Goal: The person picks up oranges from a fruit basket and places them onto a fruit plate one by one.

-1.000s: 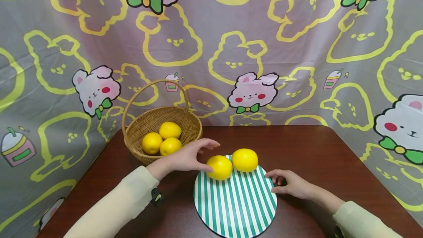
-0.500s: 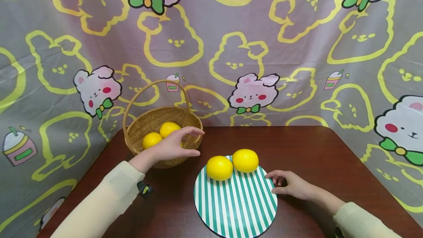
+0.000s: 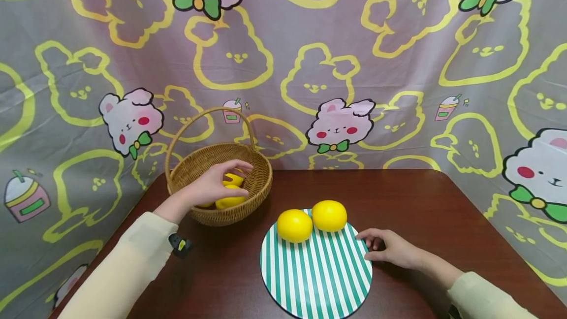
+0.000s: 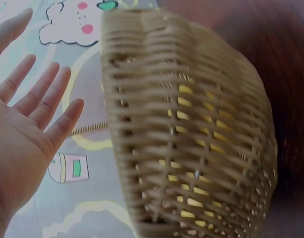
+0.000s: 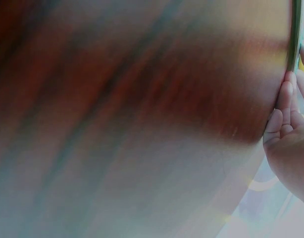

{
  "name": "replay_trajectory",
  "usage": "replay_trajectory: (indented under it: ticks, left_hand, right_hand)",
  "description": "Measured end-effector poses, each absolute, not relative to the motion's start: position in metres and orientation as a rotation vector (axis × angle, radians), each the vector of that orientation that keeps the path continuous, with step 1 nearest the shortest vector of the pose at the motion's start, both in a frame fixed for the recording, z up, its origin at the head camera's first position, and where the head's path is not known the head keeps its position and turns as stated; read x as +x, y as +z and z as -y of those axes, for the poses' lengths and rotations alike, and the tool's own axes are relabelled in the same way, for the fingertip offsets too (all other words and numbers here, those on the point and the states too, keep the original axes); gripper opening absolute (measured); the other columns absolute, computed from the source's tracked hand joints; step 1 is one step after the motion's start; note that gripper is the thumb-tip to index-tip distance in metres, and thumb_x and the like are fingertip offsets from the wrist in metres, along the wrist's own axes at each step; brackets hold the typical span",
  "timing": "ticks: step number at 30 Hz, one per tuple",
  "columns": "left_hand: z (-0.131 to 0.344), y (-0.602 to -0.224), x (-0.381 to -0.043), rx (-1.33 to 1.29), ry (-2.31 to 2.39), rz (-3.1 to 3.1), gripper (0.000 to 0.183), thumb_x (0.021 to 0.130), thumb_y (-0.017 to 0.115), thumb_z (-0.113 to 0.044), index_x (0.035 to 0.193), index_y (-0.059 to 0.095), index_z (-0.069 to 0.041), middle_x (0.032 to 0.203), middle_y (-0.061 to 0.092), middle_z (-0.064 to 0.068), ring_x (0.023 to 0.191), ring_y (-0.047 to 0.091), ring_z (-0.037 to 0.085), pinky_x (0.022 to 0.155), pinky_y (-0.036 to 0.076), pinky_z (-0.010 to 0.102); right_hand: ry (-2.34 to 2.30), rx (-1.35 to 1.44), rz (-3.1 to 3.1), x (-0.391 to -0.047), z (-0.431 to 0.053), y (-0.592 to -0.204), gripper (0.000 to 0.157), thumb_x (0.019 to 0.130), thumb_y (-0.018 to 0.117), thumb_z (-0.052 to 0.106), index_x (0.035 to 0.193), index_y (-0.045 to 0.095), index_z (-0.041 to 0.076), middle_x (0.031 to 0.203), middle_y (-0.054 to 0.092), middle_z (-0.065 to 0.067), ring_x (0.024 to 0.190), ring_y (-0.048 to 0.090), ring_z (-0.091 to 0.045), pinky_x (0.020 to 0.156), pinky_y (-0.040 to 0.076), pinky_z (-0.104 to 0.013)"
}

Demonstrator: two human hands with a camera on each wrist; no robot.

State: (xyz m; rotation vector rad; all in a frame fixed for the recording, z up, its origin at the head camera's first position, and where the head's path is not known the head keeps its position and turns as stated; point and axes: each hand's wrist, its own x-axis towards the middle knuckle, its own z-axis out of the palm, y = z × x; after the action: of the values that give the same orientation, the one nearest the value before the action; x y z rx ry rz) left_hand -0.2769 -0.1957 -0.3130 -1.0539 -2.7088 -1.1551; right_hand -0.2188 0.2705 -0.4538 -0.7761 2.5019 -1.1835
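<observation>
My left hand (image 3: 212,184) hovers at the mouth of a wicker basket (image 3: 259,181), thumb and fingers spread, holding nothing. Beneath it in the basket lie yellow lemons (image 3: 229,203), partly hidden by the hand. In the left wrist view that hand (image 4: 28,119) shows straight fingers beside the woven basket wall (image 4: 167,124). Two more lemons, one left (image 3: 294,226) and one right (image 3: 329,216), sit side by side on a round green-and-white striped plate (image 3: 316,274). With loosely bent fingers, my right hand (image 3: 394,247) touches the plate's right rim.
The plate and basket stand on a dark red-brown wooden table (image 3: 376,186). A cartoon-printed cloth (image 3: 274,63) hangs behind and at both sides. The basket's tall arched handle (image 3: 208,111) rises above its opening.
My left hand has moved away from the left lemon on the plate, leftward to over the basket. The right hand and the plate have stayed put.
</observation>
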Motion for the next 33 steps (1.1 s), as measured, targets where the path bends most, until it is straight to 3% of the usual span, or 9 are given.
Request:
replay_trajectory:
  ticks: [7,16,25,33]
  left_hand:
    - [0.207,-0.314,-0.283,-0.982,-1.175,2.758,0.054,0.083,0.078,-0.021,0.131,0.054,-0.014,0.129,0.057,0.007,0.115,0.055,0.034,0.095,0.042,0.057]
    - [0.22,-0.323,-0.293,-0.952,-1.164,2.816,0.059,0.083,0.078,-0.03,0.133,0.053,-0.011,0.132,0.055,0.011,0.118,0.052,0.036,0.096,0.04,0.058]
    - [0.228,-0.327,-0.3,-0.922,-1.135,2.89,0.061,0.082,0.079,-0.027,0.135,0.052,-0.01,0.136,0.051,0.017,0.123,0.047,0.042,0.097,0.039,0.06]
    - [0.233,-0.337,-0.308,-0.906,-1.13,2.918,0.059,0.083,0.078,-0.014,0.134,0.052,-0.004,0.136,0.051,0.021,0.121,0.048,0.043,0.1,0.037,0.058]
  right_hand:
    - [-1.213,-0.781,-2.478,-0.217,-0.269,-0.453,0.041,0.088,0.072,0.015,0.124,0.058,0.001,0.092,0.053,-0.004,0.078,0.05,-0.014,0.068,0.044,-0.024]
    - [-1.219,-0.781,-2.478,-0.217,-0.27,-0.454,0.041,0.088,0.073,0.015,0.123,0.059,0.001,0.092,0.053,-0.004,0.078,0.05,-0.014,0.068,0.044,-0.024]
    - [-1.222,-0.799,-2.475,-0.217,-0.27,-0.454,0.041,0.088,0.072,0.016,0.124,0.058,0.001,0.092,0.053,-0.004,0.078,0.051,-0.013,0.069,0.044,-0.024]
    - [-1.188,-0.803,-2.499,-0.219,-0.271,-0.454,0.041,0.089,0.072,0.019,0.123,0.059,0.002,0.092,0.054,-0.004,0.078,0.051,-0.013,0.069,0.045,-0.024]
